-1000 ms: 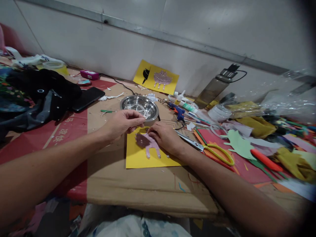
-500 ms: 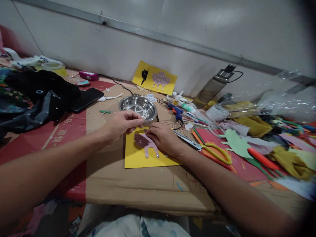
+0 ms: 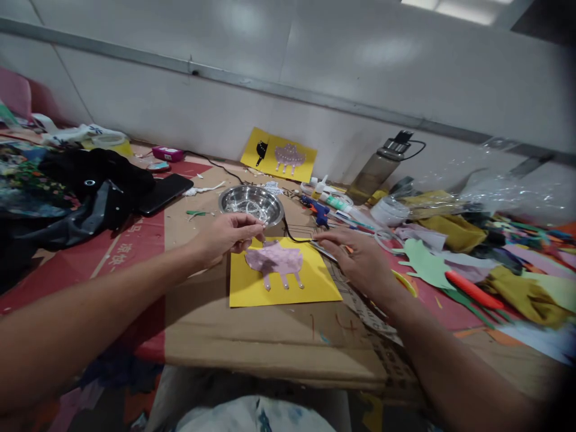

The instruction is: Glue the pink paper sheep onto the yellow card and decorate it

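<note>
My left hand is closed in a pinch at the near rim of a steel bowl; whatever it grips is too small to make out. Clear bead strings lie in the bowl. Below that hand, a yellow card bears a lilac felt cutout with three legs, dotted with small shiny beads. My right hand hovers right of the card, fingers stretched out and apparently holding nothing. Beneath it, scissors are mostly hidden. Beyond its fingertips sits a blue glue gun.
Another yellow card with a beaded cutout leans on the wall. A water bottle stands at the back right. Felt scraps and an orange-red handle crowd the right. A phone and black cloth lie left.
My right hand has left the felt cutout and moved right, over the scissors, with its fingers stretched out. My left hand keeps its pinch by the bowl. The view has shifted slightly.
</note>
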The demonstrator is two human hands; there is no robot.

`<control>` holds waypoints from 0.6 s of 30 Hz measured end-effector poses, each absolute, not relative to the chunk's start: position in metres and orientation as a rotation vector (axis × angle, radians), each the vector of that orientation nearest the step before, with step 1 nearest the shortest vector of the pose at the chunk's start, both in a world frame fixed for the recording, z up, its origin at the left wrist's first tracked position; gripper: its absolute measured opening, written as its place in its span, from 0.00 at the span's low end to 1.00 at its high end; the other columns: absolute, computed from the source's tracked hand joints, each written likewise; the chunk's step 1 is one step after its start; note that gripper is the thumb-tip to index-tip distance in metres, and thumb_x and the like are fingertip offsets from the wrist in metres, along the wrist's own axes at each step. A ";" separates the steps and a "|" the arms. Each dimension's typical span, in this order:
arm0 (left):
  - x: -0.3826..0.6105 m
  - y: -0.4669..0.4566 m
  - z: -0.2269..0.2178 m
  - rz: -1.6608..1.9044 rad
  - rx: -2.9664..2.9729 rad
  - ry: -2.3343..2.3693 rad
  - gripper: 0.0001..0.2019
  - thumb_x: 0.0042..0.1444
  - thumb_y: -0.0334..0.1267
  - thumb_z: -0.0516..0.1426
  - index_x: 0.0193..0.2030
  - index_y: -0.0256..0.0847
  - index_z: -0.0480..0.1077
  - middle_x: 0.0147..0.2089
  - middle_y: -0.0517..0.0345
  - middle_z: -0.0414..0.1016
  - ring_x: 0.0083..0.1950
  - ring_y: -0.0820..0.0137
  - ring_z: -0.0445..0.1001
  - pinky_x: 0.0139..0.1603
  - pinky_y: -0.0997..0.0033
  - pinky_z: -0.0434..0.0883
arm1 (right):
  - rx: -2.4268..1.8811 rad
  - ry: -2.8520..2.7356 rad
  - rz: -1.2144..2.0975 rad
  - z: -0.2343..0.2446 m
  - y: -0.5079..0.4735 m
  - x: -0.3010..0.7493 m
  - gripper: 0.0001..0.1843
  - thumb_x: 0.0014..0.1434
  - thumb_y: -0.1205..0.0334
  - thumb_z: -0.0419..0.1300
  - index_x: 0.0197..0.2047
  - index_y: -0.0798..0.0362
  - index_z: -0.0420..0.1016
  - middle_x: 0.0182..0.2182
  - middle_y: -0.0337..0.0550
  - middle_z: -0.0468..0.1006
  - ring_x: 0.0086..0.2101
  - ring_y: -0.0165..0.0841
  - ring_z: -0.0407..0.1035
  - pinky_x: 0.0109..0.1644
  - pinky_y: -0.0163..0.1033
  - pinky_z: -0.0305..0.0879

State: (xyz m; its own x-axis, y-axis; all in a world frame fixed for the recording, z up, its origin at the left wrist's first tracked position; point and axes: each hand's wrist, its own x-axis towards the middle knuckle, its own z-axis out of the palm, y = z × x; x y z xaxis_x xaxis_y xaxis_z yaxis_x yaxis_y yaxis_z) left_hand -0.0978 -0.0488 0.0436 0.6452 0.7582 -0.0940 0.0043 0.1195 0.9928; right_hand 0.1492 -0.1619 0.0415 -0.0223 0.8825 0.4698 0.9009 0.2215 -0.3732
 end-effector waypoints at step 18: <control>-0.094 -0.050 0.037 0.675 1.346 0.725 0.11 0.47 0.38 0.64 0.35 0.34 0.73 0.30 0.55 0.77 0.18 0.84 0.54 0.19 0.80 0.46 | -2.195 -2.056 -0.232 -0.004 -0.240 0.238 0.25 0.58 0.61 0.51 0.59 0.52 0.66 0.43 0.54 0.75 0.43 0.46 0.70 0.48 0.52 0.69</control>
State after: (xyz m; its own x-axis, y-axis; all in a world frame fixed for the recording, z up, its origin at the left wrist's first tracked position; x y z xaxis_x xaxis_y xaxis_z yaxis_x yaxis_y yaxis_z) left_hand -0.0942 -0.0501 0.0375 0.6134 0.7863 -0.0742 -0.0173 0.1073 0.9941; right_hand 0.2384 -0.2396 -0.0045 0.0624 0.9785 0.1967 0.9977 -0.0664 0.0136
